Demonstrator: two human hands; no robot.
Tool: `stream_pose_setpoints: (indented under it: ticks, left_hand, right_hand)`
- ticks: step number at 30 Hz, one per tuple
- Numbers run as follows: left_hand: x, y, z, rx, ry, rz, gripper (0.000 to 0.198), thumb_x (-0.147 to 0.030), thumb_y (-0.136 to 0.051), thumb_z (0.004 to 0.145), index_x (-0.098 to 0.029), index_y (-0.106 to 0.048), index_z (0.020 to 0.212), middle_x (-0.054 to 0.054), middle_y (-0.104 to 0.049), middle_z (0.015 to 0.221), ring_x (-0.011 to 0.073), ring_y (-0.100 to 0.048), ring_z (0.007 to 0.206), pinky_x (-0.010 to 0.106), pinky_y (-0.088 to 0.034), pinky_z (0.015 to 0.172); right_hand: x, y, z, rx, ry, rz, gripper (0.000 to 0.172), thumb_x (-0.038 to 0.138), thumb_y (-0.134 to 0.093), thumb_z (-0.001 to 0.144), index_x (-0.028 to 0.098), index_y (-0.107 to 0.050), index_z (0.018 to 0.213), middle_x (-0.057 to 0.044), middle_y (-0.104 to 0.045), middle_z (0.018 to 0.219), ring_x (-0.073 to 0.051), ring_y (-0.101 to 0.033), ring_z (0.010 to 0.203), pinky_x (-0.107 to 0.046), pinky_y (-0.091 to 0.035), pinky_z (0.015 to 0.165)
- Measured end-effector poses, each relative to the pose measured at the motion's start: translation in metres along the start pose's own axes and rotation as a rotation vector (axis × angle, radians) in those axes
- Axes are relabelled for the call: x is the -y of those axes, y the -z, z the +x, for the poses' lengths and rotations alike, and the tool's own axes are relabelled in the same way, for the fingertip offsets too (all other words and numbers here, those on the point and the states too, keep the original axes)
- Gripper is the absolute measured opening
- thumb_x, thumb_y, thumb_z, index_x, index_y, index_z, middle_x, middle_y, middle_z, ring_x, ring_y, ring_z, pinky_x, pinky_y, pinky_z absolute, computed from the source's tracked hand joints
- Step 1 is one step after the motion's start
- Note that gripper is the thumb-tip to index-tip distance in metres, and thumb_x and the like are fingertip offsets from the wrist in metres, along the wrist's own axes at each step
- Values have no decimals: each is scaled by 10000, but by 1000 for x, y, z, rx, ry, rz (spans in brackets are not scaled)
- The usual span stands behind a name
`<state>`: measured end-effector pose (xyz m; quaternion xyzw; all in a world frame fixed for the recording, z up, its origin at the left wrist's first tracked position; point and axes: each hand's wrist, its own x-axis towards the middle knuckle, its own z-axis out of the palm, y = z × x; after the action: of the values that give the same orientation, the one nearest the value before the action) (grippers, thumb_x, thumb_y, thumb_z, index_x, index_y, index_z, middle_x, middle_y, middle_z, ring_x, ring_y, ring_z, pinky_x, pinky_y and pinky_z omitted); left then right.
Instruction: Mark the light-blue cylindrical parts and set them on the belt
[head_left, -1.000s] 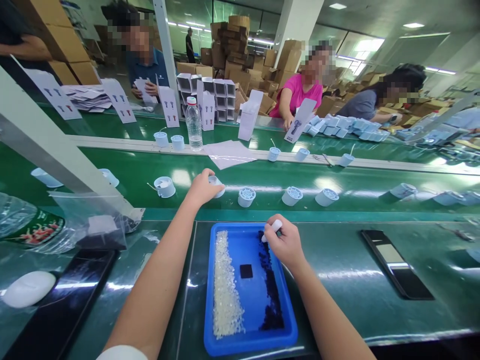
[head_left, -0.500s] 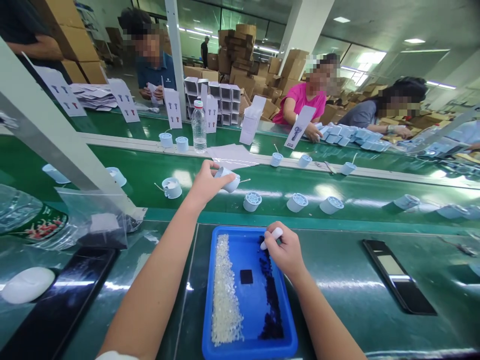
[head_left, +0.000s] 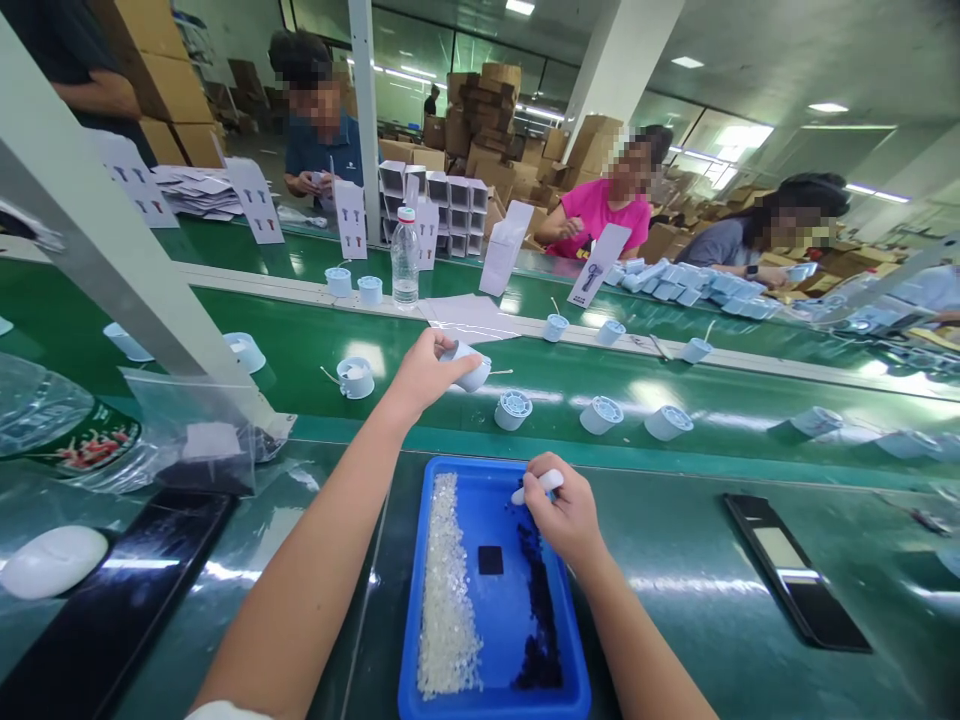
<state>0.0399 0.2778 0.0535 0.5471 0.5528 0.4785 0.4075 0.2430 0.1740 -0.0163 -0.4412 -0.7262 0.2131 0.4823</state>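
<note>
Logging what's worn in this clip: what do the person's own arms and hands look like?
The left hand and right hand are bare and ungloved, and no watch, ring or bracelet shows. Both forearms are bare too. A white sleeve edge shows at the bottom of the view on the left arm; no sleeve shows on the right arm.

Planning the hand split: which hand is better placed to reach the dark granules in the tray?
Right, probably. The right hand is already over the blue tray, holding a white stick close to the dark granules. The left hand is farther off, above the belt, holding a pale blue cup.
</note>
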Motion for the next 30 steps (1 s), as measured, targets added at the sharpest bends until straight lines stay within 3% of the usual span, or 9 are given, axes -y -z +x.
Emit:
stream_pose_setpoints:
  ticks: [9,14,20,26,28,30]
  left_hand:
    - [-7,-2,-3,49,-4,-49,299,-362,-705,700,-174,-501,811,50,-601,898,171,-564,816,291,-435,683]
    - [-13,-1,-5,123,76,-253,256,-324,-680,734,-161,-557,887,75,-622,975,185,-589,861,304,-470,725]
    - [-20,-2,-7,197,81,-390,167,-302,-603,796,-149,-604,864,69,-617,905,165,-569,805,294,-479,707]
    - [-15,-13,-8,228,128,-435,194,-309,-626,772,-135,-634,856,60,-623,854,152,-558,775,290,-480,705]
    - [-13,-18,-9,249,147,-426,240,-349,-646,759,-138,-641,871,60,-629,856,158,-566,787,297,-484,712]
    - [-12,-21,-10,266,157,-405,286,-388,-670,736,-142,-643,878,61,-634,865,167,-572,799,306,-489,716]
  right_hand:
    - [1,-3,-1,25,-13,-36,181,188,-482,826,220,-416,661,31,-473,595,-115,-446,540,-237,-369,516]
    - [8,-9,-5,190,47,-7,141,176,-479,811,221,-438,684,16,-506,639,-122,-488,573,-246,-406,553]
    - [15,4,-3,17,61,-6,178,164,-483,827,222,-426,669,21,-487,612,-121,-477,557,-239,-393,538]
    - [31,-7,-11,338,92,63,153,140,-512,777,213,-456,654,27,-505,596,-112,-461,529,-232,-384,521]
    - [33,-11,-12,290,88,137,139,147,-524,792,208,-493,670,12,-551,621,-125,-520,572,-243,-429,559]
    - [31,-11,-10,94,76,216,98,167,-536,822,203,-549,731,-20,-604,706,-151,-590,657,-277,-485,625]
